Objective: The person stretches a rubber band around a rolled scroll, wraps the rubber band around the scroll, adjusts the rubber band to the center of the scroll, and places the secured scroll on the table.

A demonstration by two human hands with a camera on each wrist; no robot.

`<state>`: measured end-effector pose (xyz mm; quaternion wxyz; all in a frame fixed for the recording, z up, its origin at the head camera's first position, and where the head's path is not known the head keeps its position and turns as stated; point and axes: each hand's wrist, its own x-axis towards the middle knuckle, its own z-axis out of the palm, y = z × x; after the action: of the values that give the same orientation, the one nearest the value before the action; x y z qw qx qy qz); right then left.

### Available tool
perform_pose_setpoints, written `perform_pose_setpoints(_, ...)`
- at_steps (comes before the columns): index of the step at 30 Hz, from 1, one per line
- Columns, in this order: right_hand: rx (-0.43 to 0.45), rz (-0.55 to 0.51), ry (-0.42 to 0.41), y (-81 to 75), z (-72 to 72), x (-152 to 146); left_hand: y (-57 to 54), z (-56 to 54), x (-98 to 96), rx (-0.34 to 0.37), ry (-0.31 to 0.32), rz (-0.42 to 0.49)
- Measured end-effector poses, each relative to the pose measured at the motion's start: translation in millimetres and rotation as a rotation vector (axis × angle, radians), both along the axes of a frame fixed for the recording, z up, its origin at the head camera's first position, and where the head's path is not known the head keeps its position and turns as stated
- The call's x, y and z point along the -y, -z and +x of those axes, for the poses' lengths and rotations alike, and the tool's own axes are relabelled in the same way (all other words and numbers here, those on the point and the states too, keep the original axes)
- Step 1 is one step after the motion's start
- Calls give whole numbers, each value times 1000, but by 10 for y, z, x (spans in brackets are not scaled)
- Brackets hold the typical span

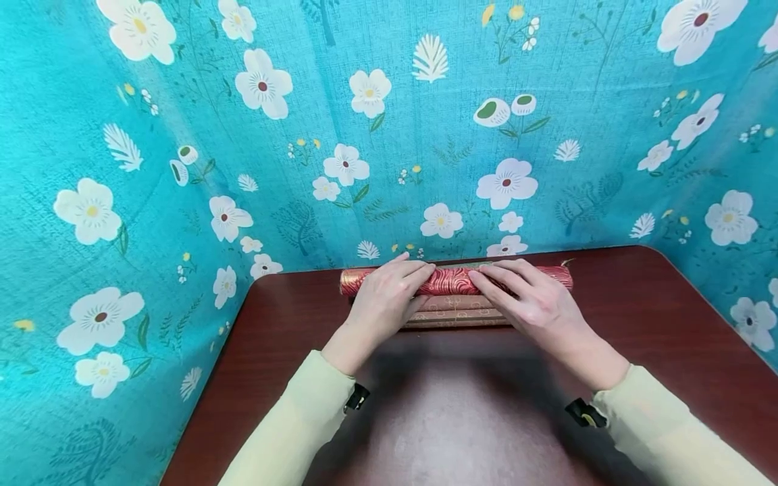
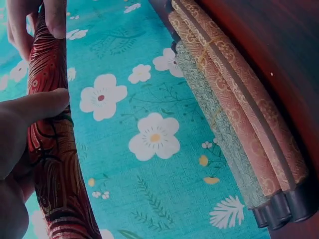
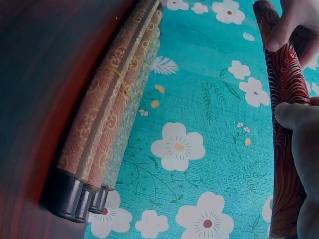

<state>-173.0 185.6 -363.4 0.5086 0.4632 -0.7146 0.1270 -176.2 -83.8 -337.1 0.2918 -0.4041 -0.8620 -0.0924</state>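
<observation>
A long red roll with a swirling gold pattern (image 1: pixel 452 280) lies crosswise between both hands in the head view. My left hand (image 1: pixel 385 293) grips its left part, with the thumb (image 2: pixel 55 102) pressed along the near side in the left wrist view. Further right, my right hand (image 1: pixel 535 297) holds the roll the same way, fingers over the top. Both wrist views show the roll raised apart from several rolled scrolls below. Of these, the pink brocade scrolls (image 2: pixel 239 99) lie side by side with a green one (image 2: pixel 214 119), all with black end knobs (image 3: pixel 65 194).
The dark red-brown table (image 1: pixel 656 310) carries the scrolls near its back edge. Behind and beside it hangs a turquoise cloth (image 1: pixel 401 169) with white flowers. A thin yellow cord (image 3: pixel 117 72) crosses the nearest pink scroll.
</observation>
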Motion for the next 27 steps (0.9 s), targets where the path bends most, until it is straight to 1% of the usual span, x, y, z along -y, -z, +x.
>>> perform_pose_setpoints(2,2,-12,-2,-10,3,3,-10,-1,17,-1,-5,5)
perform_pose_setpoints(6,-2,-21,2,-39,10,-18,-72,12,103,17,-75,-8)
perform_pose_setpoints(9,-16,-23,-2,-56,15,-32,-117,23,157,70,-139,-38)
perform_pose_setpoints(11,-24,-18,-7,-58,16,-37,-135,25,161,109,-158,-78)
perform_pose_setpoints(13,-25,-6,-9,-55,17,-40,-142,27,148,140,-162,-115)
perform_pose_setpoints(16,-19,0,-7,-45,11,-47,-142,30,113,152,-152,-135)
perform_pose_setpoints(21,1,12,8,-15,-5,-66,-122,37,69,155,-143,-100)
perform_pose_setpoints(27,7,35,28,13,-2,-73,-140,34,25,171,-143,-83)
